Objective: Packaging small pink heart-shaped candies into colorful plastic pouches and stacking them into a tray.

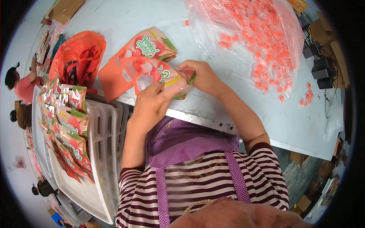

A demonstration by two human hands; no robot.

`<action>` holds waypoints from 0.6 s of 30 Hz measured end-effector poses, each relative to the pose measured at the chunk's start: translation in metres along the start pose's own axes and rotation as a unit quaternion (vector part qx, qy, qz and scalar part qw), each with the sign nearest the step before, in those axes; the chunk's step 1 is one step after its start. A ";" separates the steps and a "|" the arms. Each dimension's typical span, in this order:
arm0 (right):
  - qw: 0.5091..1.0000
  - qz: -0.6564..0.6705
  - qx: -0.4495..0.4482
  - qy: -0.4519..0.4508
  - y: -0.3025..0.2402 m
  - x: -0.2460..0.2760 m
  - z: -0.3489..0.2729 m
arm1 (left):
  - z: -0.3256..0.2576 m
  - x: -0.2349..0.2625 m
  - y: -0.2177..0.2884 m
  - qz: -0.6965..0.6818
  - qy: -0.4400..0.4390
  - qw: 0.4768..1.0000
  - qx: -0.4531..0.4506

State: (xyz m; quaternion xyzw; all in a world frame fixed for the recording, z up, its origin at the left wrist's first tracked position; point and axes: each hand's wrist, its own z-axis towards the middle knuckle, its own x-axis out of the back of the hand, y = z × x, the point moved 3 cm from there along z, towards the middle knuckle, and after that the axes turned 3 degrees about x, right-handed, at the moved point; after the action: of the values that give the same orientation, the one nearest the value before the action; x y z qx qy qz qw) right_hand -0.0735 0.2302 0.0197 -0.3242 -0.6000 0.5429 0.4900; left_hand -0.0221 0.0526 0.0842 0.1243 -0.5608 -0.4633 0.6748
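Both my hands are on a flat red and pink printed pouch (143, 69) with fruit pictures and a clear window, close to the table's near edge. My left hand (150, 104) grips its lower side, thumb on top. At the right end, my right hand (203, 76) pinches the pouch's green-edged corner with bent fingers. Whether the pouch's mouth is parted, I cannot tell. Just behind it lies a pile of similar pouches (146, 43). Plain red pouch backs (112, 81) stick out to the left.
A large clear plastic bag (243, 57) of small red-and-clear wrapped pieces spreads at the right; a few loose pieces (306, 95) lie beyond it. An orange plastic bag (89, 41) sits at the left. Stacked white crates (100, 125) hold filled pouches (72, 133). Black adapters (322, 68) line the right edge.
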 end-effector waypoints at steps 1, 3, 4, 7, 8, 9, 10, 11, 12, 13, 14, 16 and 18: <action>0.999 0.041 -0.001 -0.033 0.005 -0.002 0.000 | 0.000 0.006 0.006 0.067 -0.064 0.993 -0.075; 0.995 0.060 0.000 -0.082 0.004 -0.002 0.001 | -0.002 0.011 0.014 0.145 -0.147 0.971 -0.124; 0.994 0.040 0.001 -0.100 -0.001 -0.006 0.002 | -0.005 0.013 0.015 0.160 -0.171 0.967 -0.096; 0.994 0.018 0.020 -0.109 -0.007 -0.009 0.000 | -0.002 0.014 0.018 0.188 -0.173 0.963 -0.083; 0.993 0.008 0.018 -0.119 -0.008 -0.011 0.000 | -0.002 0.016 0.017 0.197 -0.160 0.965 -0.063; 0.991 -0.001 0.017 -0.130 -0.008 -0.010 0.000 | -0.001 0.017 0.014 0.218 -0.183 0.956 -0.070; 0.993 -0.002 0.013 -0.121 -0.009 -0.007 -0.001 | 0.001 0.015 0.013 0.214 -0.187 0.956 -0.078; 0.993 -0.006 0.010 -0.117 -0.012 -0.006 -0.001 | 0.001 0.016 0.012 0.236 -0.157 0.955 -0.087; 0.993 -0.009 0.007 -0.113 -0.014 -0.004 -0.001 | 0.002 0.015 0.011 0.258 -0.126 0.953 -0.097; 0.994 -0.010 0.006 -0.108 -0.013 -0.003 -0.001 | 0.003 0.012 0.008 0.255 -0.128 0.953 -0.101; 0.994 -0.018 0.009 -0.109 -0.013 -0.001 0.000 | 0.005 0.011 0.007 0.229 -0.089 0.963 -0.113; 0.994 -0.028 0.012 -0.103 -0.011 0.003 0.000 | 0.005 0.006 0.005 0.199 -0.051 0.970 -0.130; 0.995 0.025 0.004 -0.097 -0.003 0.006 0.003 | 0.005 -0.003 0.002 0.146 -0.064 0.977 -0.138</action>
State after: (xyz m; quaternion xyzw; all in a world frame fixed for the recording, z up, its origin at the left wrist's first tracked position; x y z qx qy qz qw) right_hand -0.0775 0.2346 0.0242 -0.2831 -0.6345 0.5864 0.4165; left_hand -0.0257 0.0579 0.0854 -0.0835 -0.5453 -0.4396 0.7088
